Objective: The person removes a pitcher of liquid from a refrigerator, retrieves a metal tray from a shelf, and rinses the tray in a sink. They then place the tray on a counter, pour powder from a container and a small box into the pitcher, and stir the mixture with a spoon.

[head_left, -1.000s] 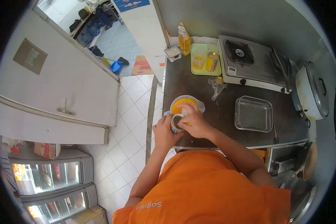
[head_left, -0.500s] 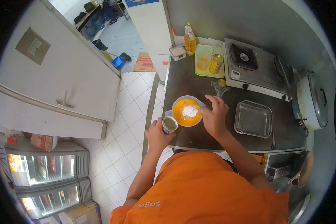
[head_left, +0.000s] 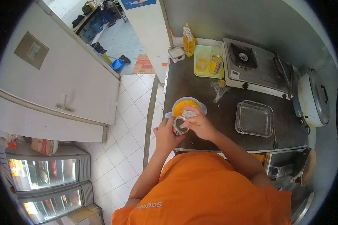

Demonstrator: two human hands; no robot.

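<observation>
My left hand (head_left: 164, 133) is wrapped round a small open can (head_left: 176, 131) with a coloured label, its mouth facing up. The fingers of my right hand (head_left: 199, 125) are pinched together at the can's mouth. A short pale thing shows at their tips, too small to make out. Just beyond the can, a white handled bowl (head_left: 203, 108) stands on the dark worktop. It holds orange-yellow liquid (head_left: 180, 106) like beaten egg, with a heap of white powder (head_left: 187, 114) on top. My right hand covers the bowl's near right part.
A rectangular glass dish (head_left: 254, 119) sits on the dark worktop (head_left: 221, 135) to the right. Farther back are a gas stove (head_left: 259, 71), a large lidded pot (head_left: 313, 99), and a green tray (head_left: 210, 73) with a yellow can (head_left: 215, 64) and a cup (head_left: 202, 64). Crumpled plastic (head_left: 218, 92) lies nearby.
My right hand has moved from above the bowl down and left to the can's mouth. My left hand has brought the can slightly right, in front of the bowl.
</observation>
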